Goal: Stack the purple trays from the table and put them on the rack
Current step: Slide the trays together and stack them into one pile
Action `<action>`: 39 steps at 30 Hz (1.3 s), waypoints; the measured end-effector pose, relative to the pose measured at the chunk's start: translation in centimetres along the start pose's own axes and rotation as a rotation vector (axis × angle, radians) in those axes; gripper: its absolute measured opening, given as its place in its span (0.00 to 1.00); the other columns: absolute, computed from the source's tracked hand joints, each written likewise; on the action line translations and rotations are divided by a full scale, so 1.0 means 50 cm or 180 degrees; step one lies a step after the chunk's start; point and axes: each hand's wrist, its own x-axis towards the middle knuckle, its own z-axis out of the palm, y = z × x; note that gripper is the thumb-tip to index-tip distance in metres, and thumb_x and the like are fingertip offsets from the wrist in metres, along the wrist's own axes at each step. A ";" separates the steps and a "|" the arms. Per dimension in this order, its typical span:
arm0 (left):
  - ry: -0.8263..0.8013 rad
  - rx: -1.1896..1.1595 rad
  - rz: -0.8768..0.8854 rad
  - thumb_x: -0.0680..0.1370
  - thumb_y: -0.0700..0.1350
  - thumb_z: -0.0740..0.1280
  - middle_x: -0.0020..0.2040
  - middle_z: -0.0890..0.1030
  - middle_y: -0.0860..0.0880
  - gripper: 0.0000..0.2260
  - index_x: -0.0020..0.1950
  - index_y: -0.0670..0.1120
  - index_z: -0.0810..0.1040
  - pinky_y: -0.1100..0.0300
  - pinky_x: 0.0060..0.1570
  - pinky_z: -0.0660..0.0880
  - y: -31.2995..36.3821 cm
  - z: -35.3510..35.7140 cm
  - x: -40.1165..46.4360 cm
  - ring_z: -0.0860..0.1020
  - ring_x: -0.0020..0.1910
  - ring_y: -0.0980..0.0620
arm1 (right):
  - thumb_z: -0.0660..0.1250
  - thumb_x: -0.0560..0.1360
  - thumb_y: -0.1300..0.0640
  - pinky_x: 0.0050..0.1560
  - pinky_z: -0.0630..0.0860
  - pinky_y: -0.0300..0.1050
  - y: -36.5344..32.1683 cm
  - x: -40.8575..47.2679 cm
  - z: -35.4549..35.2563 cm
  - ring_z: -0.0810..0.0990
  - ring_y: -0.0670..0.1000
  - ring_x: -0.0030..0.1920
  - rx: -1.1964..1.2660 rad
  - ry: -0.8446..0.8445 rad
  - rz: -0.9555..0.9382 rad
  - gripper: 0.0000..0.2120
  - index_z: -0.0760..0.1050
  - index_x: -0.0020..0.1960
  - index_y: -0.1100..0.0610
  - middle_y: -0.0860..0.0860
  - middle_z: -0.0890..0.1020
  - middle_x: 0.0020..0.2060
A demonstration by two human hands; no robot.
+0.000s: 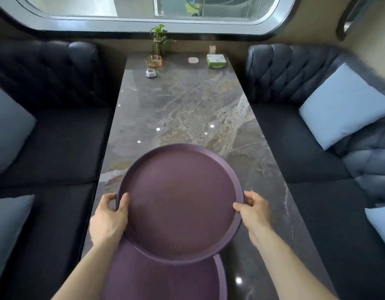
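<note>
A round purple tray [178, 202] is held above the near part of the marble table [187, 109], tilted slightly. My left hand [110, 217] grips its left rim with the thumb on top. On the opposite rim, my right hand [253, 211] holds it the same way. A second purple tray [165, 280] lies flat on the table under the held one, at the near edge, and is partly covered by it. No rack is in view.
Dark tufted sofas [57, 131] flank the table, with pale cushions [343, 105] on both. At the far end stand a small plant [160, 38], an amber glass dish [154, 61], a white holder [151, 73], a white coaster [193, 60] and a green tissue box [216, 61].
</note>
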 end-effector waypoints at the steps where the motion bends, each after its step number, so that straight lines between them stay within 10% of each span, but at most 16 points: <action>1: 0.0011 0.0009 -0.0027 0.74 0.64 0.64 0.48 0.82 0.46 0.19 0.57 0.53 0.77 0.45 0.53 0.76 -0.031 -0.021 -0.004 0.80 0.50 0.37 | 0.71 0.70 0.74 0.55 0.83 0.56 0.023 -0.031 0.009 0.86 0.58 0.47 0.0020 -0.0010 0.0016 0.17 0.82 0.53 0.56 0.56 0.87 0.44; 17: -0.0260 0.0603 -0.0118 0.73 0.56 0.72 0.47 0.82 0.49 0.11 0.51 0.54 0.76 0.49 0.47 0.75 -0.339 -0.147 -0.109 0.79 0.47 0.41 | 0.78 0.67 0.65 0.53 0.82 0.56 0.259 -0.283 0.043 0.84 0.55 0.45 -0.0925 0.0340 -0.0066 0.20 0.76 0.39 0.41 0.49 0.84 0.43; 39: -0.0315 0.0870 -0.0093 0.71 0.50 0.75 0.45 0.81 0.50 0.12 0.42 0.55 0.72 0.49 0.45 0.74 -0.376 -0.118 -0.130 0.79 0.46 0.42 | 0.77 0.69 0.67 0.56 0.77 0.53 0.318 -0.284 0.050 0.82 0.58 0.49 -0.1054 0.0746 0.0067 0.20 0.79 0.57 0.53 0.51 0.83 0.43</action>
